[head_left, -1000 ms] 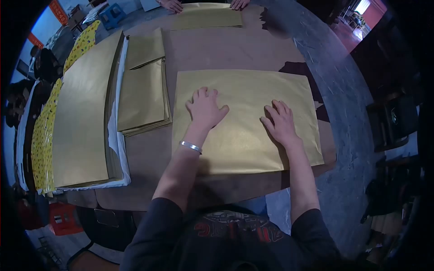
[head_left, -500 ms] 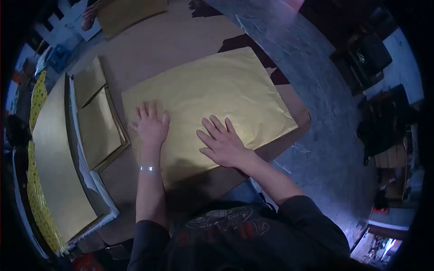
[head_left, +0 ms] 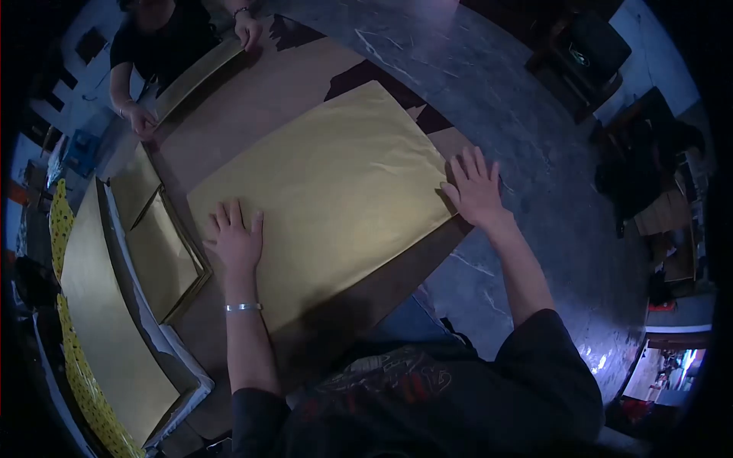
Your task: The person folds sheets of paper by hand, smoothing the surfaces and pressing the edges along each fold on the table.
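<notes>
A large gold sheet (head_left: 336,175) lies flat on the brown table (head_left: 290,84), with small wrinkles toward its right end. My left hand (head_left: 235,240) rests flat on the sheet's left part, fingers spread. At the sheet's right edge, my right hand (head_left: 475,187) is open, its thumb touching the edge and its fingers stretched beyond it. To the left of my left hand is a stack of folded gold sheets (head_left: 160,263).
A long gold panel (head_left: 107,305) lies at far left beside yellow patterned wrapping (head_left: 76,359). Across the table a co-worker (head_left: 172,38) holds another gold sheet (head_left: 202,80) with both hands. Dark chairs (head_left: 588,57) stand on the grey floor (head_left: 550,229) at right.
My right hand has slid right, from the middle of the gold sheet to its right edge. My left hand stays on the left part. The co-worker's gold sheet is now tilted up.
</notes>
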A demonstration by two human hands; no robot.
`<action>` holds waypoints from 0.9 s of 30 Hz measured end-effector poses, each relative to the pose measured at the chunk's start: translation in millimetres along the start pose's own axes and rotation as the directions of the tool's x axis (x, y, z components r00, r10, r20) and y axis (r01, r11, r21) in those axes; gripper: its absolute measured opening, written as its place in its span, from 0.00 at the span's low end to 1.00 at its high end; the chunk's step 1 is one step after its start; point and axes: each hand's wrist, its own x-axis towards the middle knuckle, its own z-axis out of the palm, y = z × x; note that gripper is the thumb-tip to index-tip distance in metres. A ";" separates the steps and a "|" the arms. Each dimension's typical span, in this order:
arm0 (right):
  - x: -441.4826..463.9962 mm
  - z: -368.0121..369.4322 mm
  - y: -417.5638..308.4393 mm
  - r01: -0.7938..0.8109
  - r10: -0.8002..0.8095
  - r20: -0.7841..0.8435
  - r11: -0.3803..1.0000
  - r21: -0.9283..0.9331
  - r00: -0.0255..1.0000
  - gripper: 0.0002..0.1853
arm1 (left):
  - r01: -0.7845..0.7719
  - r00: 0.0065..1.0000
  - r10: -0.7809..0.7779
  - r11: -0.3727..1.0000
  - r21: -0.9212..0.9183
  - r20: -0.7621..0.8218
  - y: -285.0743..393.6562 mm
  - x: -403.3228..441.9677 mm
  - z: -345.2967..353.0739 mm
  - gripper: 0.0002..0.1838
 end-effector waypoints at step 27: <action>92.5 -2.2 -121.2 0.546 -0.463 -0.345 0.813 0.200 0.816 0.19 | -0.404 0.911 0.372 0.893 -0.199 -0.178 9.4 -21.3 -13.8 0.25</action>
